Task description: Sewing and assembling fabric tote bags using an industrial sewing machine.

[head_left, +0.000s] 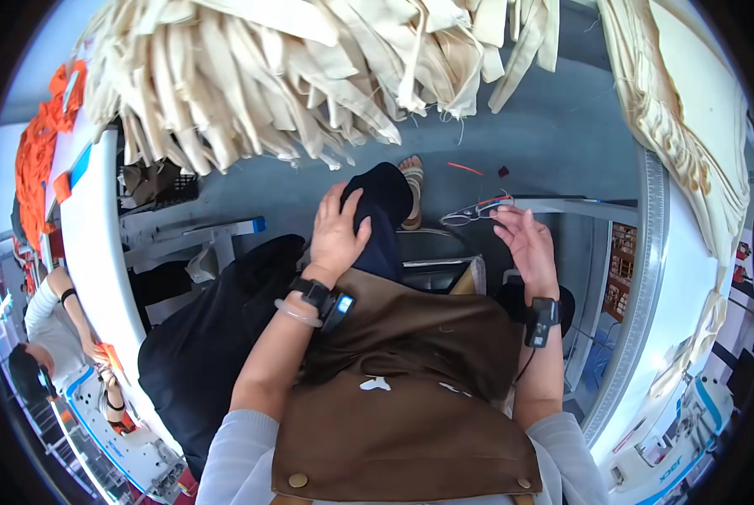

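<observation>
My left hand (338,232) lies on my dark-trousered knee (380,210), its fingers stretched out and holding nothing. A wristband and a small device with a lit screen sit on that wrist. To the right, my right hand (528,247) is raised with its fingers bent. At its fingertips is what looks like a pair of thin-framed eyeglasses (465,215) with some red on it. The grip on it is partly hidden. A brown apron (410,421) covers my lap.
Cream fabric strips (250,84) hang in a thick bunch ahead. White tables flank me, the right one with a ruler edge (653,236) and cream cloth (688,143). At the left, another person (57,328) works by a sewing machine (116,433). A second machine (680,438) stands lower right.
</observation>
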`<state>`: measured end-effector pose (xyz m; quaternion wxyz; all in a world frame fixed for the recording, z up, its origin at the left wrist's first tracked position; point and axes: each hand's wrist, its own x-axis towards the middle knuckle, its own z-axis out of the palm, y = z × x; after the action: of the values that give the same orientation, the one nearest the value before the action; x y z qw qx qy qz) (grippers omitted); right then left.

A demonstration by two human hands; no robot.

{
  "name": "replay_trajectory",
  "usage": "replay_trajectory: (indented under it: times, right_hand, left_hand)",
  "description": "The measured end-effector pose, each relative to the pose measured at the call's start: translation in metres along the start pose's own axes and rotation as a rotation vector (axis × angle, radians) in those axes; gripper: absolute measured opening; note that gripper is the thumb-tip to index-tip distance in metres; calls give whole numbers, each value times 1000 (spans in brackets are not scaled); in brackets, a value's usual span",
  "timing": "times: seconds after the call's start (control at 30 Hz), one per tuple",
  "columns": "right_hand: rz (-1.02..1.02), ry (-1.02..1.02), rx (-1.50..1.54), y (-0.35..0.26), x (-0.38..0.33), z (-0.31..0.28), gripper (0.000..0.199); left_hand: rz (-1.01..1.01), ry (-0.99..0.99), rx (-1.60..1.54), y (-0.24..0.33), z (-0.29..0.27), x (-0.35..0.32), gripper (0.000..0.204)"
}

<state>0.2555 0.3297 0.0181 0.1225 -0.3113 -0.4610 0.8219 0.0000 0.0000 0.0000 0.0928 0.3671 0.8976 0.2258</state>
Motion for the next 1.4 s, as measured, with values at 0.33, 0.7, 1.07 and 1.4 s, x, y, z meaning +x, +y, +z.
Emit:
replay_trajectory:
  times: [0.33,0.7,1.07,1.4]
  right_hand:
    - [-145,-326,214,-68,-116,104,56]
    - [-282,-369,180,-104,-190,144,53]
    - [-344,-368,110,-116,-219,152,38]
    - [132,-219,-1012,-35,-195,62,22]
  left_hand:
    - [-456,-553,-1367,120,-131,-49,43]
    - [-219,-512,-1512,167,-192,-106,22]
    - [-210,-438,-1423,193,-214,-138,24]
    - [-197,-84,-971,125,-194,-133,20]
